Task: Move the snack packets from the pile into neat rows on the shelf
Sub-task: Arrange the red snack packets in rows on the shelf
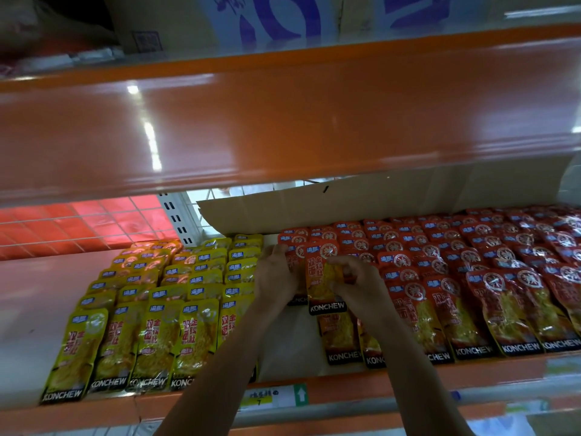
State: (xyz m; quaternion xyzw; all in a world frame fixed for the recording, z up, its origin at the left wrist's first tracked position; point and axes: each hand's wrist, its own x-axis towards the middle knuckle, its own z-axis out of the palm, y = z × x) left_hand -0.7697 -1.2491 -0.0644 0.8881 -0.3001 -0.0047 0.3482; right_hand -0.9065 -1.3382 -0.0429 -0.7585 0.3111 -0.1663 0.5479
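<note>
Orange-edged shelf (31, 309) is filling in rows — left hand (274, 275) and right hand (361, 286) are pinching one red packet (323, 278) to square its row.

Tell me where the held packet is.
Centre of the head view: left hand and right hand hold the packet, between yellow rows leftward and red rows rightward.

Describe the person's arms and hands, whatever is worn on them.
Both forearms are bare as far as the frame's bottom edge: no sleeves show. The left hand and right hand wear no gloves, and no watch, bracelet or ring is visible, though the picture is slightly blurred.
</note>
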